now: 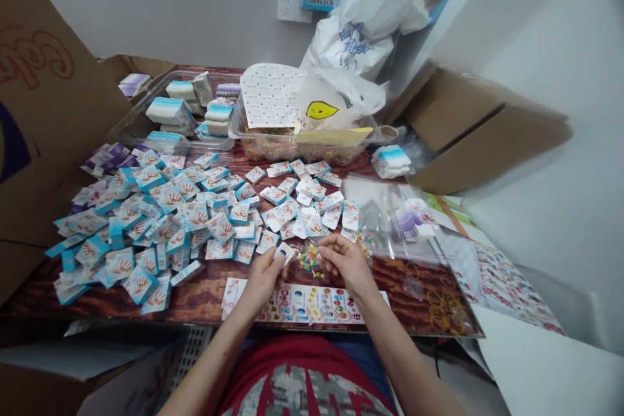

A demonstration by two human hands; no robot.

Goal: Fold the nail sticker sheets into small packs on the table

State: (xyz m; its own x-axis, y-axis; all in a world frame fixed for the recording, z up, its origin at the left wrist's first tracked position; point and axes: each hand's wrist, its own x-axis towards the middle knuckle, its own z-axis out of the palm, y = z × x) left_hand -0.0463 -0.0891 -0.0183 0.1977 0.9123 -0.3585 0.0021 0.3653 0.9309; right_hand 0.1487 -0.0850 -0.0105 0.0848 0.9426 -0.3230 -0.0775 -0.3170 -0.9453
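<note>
My left hand is closed on a small white box, its open end turned to the right. My right hand pinches a small clear bag of colourful bits, just right of the box. Below both hands lies a sheet of colourful stickers along the table's front edge. More colourful bits show beside my right hand, partly hidden by it. Beyond the hands are several small boxes with open flaps. A big heap of small blue and white boxes covers the left side.
Clear plastic tubs stand at the back, one with bundled cards, one with colourful bits. Plastic sleeves and yellow rubber bands lie on the right. Large cardboard boxes flank the table. A white bag stands behind.
</note>
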